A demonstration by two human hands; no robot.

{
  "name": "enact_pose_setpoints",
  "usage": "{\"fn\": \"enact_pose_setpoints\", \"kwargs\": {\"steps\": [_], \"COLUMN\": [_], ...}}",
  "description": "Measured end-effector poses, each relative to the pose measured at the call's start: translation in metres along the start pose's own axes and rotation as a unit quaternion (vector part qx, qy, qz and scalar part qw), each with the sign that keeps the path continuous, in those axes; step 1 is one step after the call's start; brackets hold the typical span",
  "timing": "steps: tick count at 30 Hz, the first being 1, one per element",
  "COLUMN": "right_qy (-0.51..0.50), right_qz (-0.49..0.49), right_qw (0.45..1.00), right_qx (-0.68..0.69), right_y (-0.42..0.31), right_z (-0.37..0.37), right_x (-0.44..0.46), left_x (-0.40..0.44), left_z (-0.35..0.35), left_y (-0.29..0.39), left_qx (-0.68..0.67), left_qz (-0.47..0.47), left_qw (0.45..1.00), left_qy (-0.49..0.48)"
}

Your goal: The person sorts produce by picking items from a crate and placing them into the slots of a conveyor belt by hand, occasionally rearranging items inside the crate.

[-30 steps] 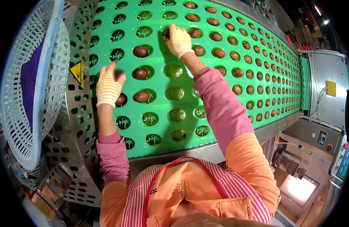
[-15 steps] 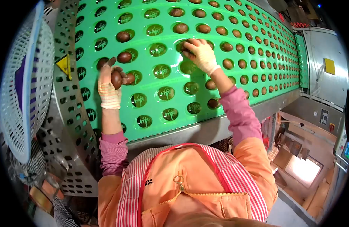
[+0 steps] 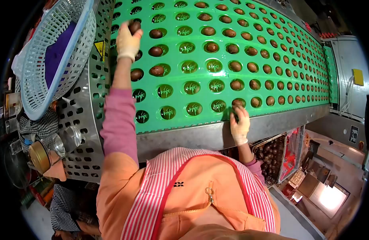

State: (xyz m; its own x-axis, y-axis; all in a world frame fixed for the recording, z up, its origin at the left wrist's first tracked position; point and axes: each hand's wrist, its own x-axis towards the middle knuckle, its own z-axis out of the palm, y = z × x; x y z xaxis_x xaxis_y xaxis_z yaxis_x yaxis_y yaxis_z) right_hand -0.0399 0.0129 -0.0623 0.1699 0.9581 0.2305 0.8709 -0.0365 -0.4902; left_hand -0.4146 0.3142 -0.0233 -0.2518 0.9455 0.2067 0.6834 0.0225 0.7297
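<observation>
Brown egg-shaped items (image 3: 158, 71) lie in oval cups of a green tray surface (image 3: 152, 125); cups at the left and lower middle show white printed marks. My left hand (image 3: 128, 38), in a pale glove with bare fingertips, is closed on a brown egg-shaped item (image 3: 134, 27) over the upper left cups. At the front edge, my right hand (image 3: 240, 124) has its fingertips on another brown item (image 3: 238, 103) in a cup of the nearest row. Its fingers are bent round and touch that item.
A blue plastic basket (image 3: 31, 90) with purple cloth stands at the left beside a perforated metal panel (image 3: 97, 132). Below the metal rail (image 3: 184, 138), a crate of dark round items (image 3: 272, 156) sits at the right. Another person's striped sleeve (image 3: 62, 208) shows lower left.
The view has shifted. My left hand has moved up and away along the left cups with an item. My right hand has come down from the middle cups to the front edge.
</observation>
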Motion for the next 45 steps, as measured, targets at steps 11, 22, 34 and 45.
{"fn": "enact_pose_setpoints", "kwargs": {"steps": [11,22,34,45], "right_qy": [0.113,0.149,0.222,0.047], "right_qz": [0.001,-0.023,0.153,0.534], "right_qw": [0.987,0.987,0.963,0.838], "right_qx": [-0.114,-0.052,0.018,-0.105], "right_y": [0.0,0.017,0.112,0.22], "right_z": [0.01,0.011,-0.119,-0.174], "right_x": [-0.034,-0.036,-0.137,-0.258], "left_x": [0.097,-0.1,-0.209,-0.563], "left_z": [0.14,0.043,0.137,0.252], "left_y": [-0.048,-0.029,0.117,0.344], "left_qx": [0.256,0.187,-0.06,0.113], "left_qz": [0.161,0.181,0.298,0.538], "left_qw": [0.93,0.921,0.911,0.62], "left_qy": [-0.21,-0.29,-0.279,-0.56]}}
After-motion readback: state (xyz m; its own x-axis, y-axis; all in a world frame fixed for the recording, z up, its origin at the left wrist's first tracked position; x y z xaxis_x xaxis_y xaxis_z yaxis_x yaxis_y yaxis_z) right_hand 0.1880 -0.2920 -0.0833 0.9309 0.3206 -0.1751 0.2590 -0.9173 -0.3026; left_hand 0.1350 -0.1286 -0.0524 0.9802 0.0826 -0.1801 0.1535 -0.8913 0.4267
